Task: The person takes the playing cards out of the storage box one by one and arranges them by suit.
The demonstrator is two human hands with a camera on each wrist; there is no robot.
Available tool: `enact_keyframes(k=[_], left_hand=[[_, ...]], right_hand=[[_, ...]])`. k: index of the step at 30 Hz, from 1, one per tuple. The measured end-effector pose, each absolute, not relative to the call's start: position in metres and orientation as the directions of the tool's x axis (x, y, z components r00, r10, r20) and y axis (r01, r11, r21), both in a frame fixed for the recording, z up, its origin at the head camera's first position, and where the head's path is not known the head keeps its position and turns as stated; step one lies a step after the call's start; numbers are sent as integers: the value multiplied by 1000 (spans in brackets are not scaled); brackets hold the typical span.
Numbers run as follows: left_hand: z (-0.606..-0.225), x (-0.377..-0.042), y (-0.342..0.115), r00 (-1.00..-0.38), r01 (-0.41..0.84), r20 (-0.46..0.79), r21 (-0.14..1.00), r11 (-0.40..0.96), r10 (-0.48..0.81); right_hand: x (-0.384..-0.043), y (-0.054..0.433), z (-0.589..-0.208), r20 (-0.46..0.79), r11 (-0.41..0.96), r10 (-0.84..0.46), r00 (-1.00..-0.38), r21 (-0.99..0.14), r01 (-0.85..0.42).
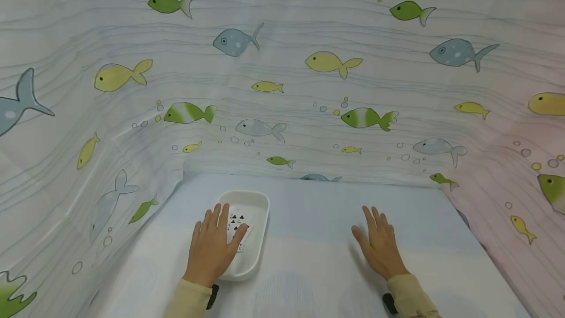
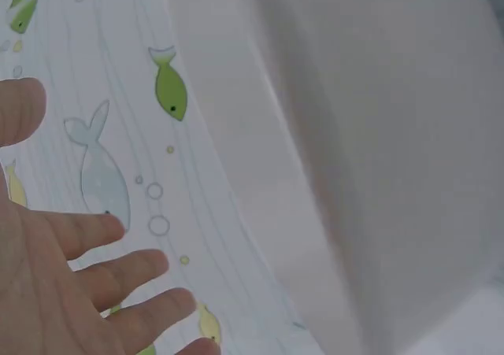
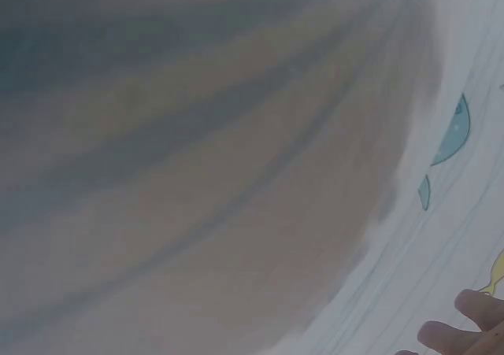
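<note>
A white tray (image 1: 253, 254) with rounded corners lies on the left part of the table, and playing cards (image 1: 237, 220) rest inside it. My left hand (image 1: 213, 244) hovers over the tray's left side with fingers straight and thumb spread, covering part of the cards. In the left wrist view the palm of that left hand (image 2: 55, 284) shows bare, beside the blurred pale tray wall (image 2: 315, 174). Over on the right, my right hand (image 1: 378, 244) is held above the table with straight fingers and holds nothing. Only fingertips (image 3: 480, 308) of it appear in the right wrist view.
The pale table (image 1: 309, 225) is closed in by a fish-print cloth (image 1: 300, 112) at the back and on both sides. Dark bands (image 1: 213, 297) sit at both wrists, below beige sleeves (image 1: 187, 301).
</note>
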State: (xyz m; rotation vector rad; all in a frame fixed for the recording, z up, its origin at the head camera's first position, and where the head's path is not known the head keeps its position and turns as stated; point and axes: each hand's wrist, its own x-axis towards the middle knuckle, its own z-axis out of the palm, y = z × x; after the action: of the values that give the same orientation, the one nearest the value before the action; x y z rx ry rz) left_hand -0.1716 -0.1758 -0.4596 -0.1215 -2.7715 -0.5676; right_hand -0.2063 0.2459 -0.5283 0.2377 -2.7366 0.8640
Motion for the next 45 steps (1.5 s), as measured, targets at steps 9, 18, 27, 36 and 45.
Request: enact_keyframes(k=[9,18,27,36,45], left_hand=[[-461,-144,-197,-961,81,274,384,920,-30],[-473,-120,-217,-982,2,175,388,922,-71],[-488,-112,-221,-991,-23,108,457,889,-81],[-491,-110,-223,-993,-46,76,462,886,-92],[-487,-111,-223,-996,-69,23,458,886,-90]], right_hand=[[-210,242,-525,304,796,-81,-949,-553,-245],[-210,234,-527,275,767,-90,-957,-594,-243],[-216,212,-517,276,755,-105,-955,-604,-257],[-226,169,-501,245,745,-111,-963,-621,-244],[-243,112,-480,244,726,-207,-947,-611,-316]])
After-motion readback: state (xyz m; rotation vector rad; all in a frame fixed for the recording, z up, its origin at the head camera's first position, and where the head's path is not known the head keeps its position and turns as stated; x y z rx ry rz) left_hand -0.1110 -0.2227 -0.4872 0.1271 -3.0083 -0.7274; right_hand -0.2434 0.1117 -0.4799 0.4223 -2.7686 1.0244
